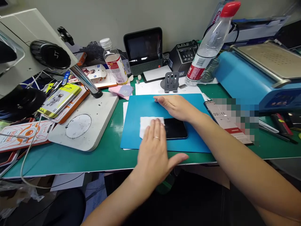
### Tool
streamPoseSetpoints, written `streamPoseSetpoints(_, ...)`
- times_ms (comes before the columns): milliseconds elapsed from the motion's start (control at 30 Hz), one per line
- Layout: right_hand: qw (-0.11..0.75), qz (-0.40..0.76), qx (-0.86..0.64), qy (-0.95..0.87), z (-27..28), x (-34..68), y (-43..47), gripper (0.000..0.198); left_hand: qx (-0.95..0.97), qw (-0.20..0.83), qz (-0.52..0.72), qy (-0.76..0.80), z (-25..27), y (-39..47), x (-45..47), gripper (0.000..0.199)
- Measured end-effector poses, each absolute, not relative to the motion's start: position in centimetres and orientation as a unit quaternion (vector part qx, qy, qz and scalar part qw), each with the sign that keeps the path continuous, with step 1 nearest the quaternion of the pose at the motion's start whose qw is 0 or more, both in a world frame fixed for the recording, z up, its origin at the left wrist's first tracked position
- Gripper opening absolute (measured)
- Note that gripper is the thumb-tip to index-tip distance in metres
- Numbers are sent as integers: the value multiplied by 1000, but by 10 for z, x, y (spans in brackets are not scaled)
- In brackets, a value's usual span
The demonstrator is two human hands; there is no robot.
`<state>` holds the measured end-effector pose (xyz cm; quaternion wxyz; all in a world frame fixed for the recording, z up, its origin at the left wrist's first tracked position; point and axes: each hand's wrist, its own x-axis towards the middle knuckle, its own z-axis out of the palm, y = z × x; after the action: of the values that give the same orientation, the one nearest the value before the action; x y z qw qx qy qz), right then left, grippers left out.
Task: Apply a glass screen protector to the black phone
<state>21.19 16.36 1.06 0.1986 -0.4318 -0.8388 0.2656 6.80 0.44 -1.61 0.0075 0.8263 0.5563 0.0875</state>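
Note:
A black smartphone lies on a blue mat, its long side running left to right. Over its left part is a white wipe, and my left hand presses flat on it with the fingers stretched out and the thumb spread to the right. A thin ring is on one finger. My right hand rests at the phone's far edge, fingers extended to the left and thumb raised. Whether it touches the phone or only the mat is hidden. Neither hand is closed around anything.
A microscope base stands on the left beside stacked boxes. Behind the mat are a grey phone stand, a juice bottle and a tall water bottle. Rightward lie a lit phone and a blue machine.

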Motion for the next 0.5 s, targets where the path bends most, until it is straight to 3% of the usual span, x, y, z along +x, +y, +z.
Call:
streamPoseSetpoints(167,273,220,-412,-841,18,206,161,57,856,19,83,509,-11,8,124,117)
streamPoseSetpoints(300,274,212,-403,-847,11,212,164,41,876,20,89,474,-9,10,114,106)
streamPoseSetpoints(500,272,214,-402,-848,4,216,166,39,860,-20,89,502,-17,2,47,94)
